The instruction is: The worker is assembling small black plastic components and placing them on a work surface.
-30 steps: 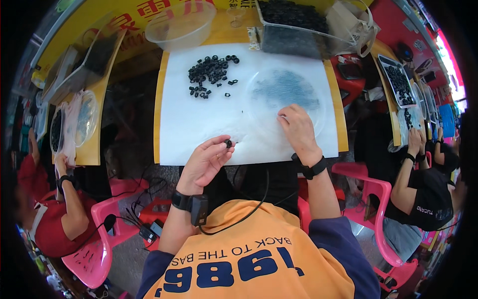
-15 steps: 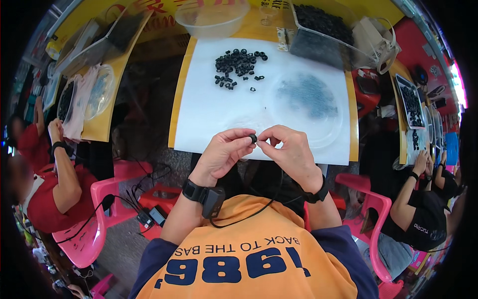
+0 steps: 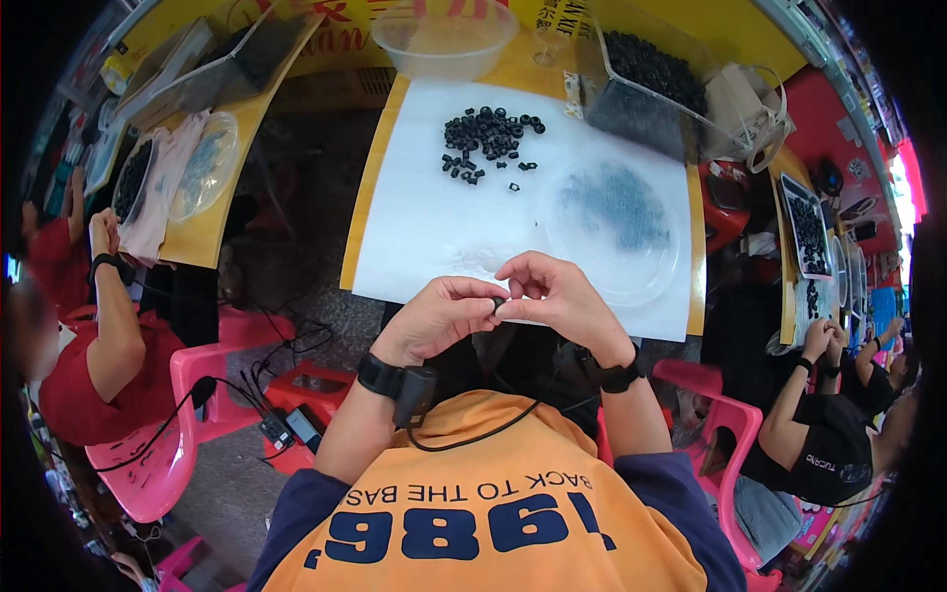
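two hands, one small black part

both hands meet at the near edge of the worktop (image 3: 212, 232). the left hand (image 3: 439, 318) and right hand (image 3: 557, 296) pinch a small black part (image 3: 498, 303) between their fingers. at 12 o'clock lies a pile of black parts (image 3: 488, 138) on white paper (image 3: 434, 217); at 2 o'clock sits a clear plastic lid (image 3: 617, 222).

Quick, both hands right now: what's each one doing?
Left hand: closed, pinching the small black part at its fingertips.
Right hand: closed, fingertips on the same small black part.
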A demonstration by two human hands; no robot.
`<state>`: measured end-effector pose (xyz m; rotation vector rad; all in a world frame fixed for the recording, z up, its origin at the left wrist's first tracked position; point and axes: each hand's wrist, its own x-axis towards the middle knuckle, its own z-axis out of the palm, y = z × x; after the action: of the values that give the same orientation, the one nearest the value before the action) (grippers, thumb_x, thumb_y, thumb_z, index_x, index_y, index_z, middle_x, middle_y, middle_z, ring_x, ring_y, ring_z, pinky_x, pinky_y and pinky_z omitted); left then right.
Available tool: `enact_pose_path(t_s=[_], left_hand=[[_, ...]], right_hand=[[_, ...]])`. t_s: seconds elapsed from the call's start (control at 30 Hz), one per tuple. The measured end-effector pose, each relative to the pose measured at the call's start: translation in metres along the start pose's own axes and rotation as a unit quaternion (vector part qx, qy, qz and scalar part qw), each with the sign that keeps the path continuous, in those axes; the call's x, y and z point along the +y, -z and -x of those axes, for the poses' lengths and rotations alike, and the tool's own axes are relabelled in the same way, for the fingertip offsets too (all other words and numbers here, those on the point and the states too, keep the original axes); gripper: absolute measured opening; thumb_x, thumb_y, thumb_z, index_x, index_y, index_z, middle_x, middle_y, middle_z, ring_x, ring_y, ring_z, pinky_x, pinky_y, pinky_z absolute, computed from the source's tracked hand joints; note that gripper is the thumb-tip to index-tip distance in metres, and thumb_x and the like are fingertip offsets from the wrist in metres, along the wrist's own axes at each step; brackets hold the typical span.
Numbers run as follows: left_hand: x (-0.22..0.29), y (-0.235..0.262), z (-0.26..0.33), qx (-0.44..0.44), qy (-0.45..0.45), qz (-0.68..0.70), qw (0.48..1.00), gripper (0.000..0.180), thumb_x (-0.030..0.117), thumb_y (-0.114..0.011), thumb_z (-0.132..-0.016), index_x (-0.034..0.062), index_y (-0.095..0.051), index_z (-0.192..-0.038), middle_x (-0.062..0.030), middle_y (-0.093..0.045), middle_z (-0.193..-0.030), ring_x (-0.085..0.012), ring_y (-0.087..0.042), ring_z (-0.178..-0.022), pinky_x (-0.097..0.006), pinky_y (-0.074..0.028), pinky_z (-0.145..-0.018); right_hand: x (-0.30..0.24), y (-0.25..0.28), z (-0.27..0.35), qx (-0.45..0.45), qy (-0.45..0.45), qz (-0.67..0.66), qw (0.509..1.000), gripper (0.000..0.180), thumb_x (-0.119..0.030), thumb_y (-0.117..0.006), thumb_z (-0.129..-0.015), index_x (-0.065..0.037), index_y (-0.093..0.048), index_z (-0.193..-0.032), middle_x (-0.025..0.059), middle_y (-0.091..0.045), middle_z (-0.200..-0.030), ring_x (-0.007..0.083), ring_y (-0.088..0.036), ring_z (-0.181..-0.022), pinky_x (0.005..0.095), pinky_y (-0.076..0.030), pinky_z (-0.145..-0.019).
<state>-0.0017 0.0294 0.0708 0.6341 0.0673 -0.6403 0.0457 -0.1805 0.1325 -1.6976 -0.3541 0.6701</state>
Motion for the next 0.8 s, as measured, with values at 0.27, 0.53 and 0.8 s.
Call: enact_pose_path(t_s=[0.27,0.53,0.8], left_hand=[[-0.02,0.016,-0.004,0.044,-0.07,0.331,0.94,0.026,0.004,-0.06,-0.097,-0.0032,-0.056,-0.122,-0.0137,-0.064,-0.109,-0.0178,-0.067,-0.094,-0.024,-0.06,-0.084],[-0.016,0.016,0.008,0.093,-0.082,0.31,0.943,0.026,0.004,-0.058,-0.098,-0.0025,-0.056,-0.123,-0.014,-0.061,-0.11,-0.0184,-0.064,-0.097,-0.025,-0.06,-0.084],[-0.016,0.01,0.011,0.097,-0.095,0.268,0.954,0.028,0.005,-0.057,-0.099,-0.003,-0.054,-0.126,-0.0135,-0.063,-0.109,-0.0177,-0.066,-0.097,-0.024,-0.06,-0.085]], right_hand=[[0.025,0.021,-0.089,0.236,0.189,0.323,0.897,0.02,-0.006,-0.058,-0.09,0.001,-0.066,-0.107,0.0148,-0.063,-0.09,0.0274,-0.063,-0.079,0.0368,-0.051,-0.071],[0.047,0.017,-0.117,0.247,0.154,0.429,0.855,0.013,-0.001,-0.057,-0.085,0.002,-0.067,-0.093,0.0209,-0.064,-0.091,0.0396,-0.064,-0.079,0.0428,-0.053,-0.073],[0.01,-0.013,-0.038,0.106,-0.01,-0.123,0.987,0.024,-0.01,-0.063,-0.095,0.006,-0.068,-0.112,0.0054,-0.069,-0.087,0.0102,-0.064,-0.081,0.0232,-0.052,-0.076]])
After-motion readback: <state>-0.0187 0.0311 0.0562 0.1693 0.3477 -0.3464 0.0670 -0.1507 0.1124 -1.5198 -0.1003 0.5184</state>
